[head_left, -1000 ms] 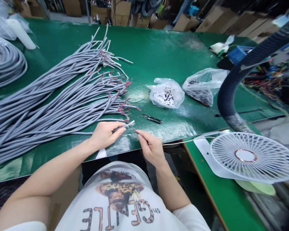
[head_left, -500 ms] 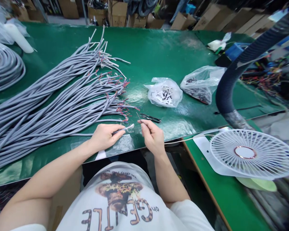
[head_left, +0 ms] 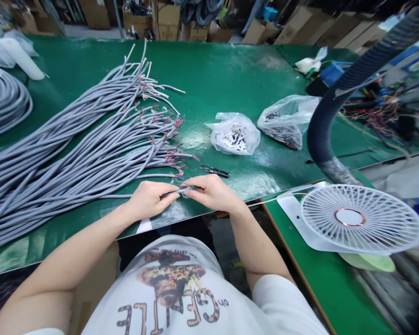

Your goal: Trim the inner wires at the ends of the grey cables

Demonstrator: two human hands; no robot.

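My left hand (head_left: pixel 149 199) is closed around a grey cable (head_left: pixel 117 196), close to its stripped end. My right hand (head_left: pixel 214 191) meets it from the other side, thumb and fingers pinched on the cable's end; the fine wires there are mostly hidden by the fingertips. Just beyond my right hand lies a pair of black thread snips (head_left: pixel 214 170). To the left, a large bundle of grey cables (head_left: pixel 80 163) spreads over the green table (head_left: pixel 209 70), with red and other thin wires showing at the stripped ends.
Two clear plastic bags, one with small black and white pieces (head_left: pixel 235 135) and one with dark pieces (head_left: pixel 282 123), stand beyond my right hand. A black flexible hose (head_left: pixel 323 125) and a white fan (head_left: pixel 361 218) are on the right. A cable coil (head_left: pixel 9 100) lies far left.
My right hand has moved left to the cable's end and now pinches it; before, it was apart, holding a thin strand. My left hand has kept its hold.
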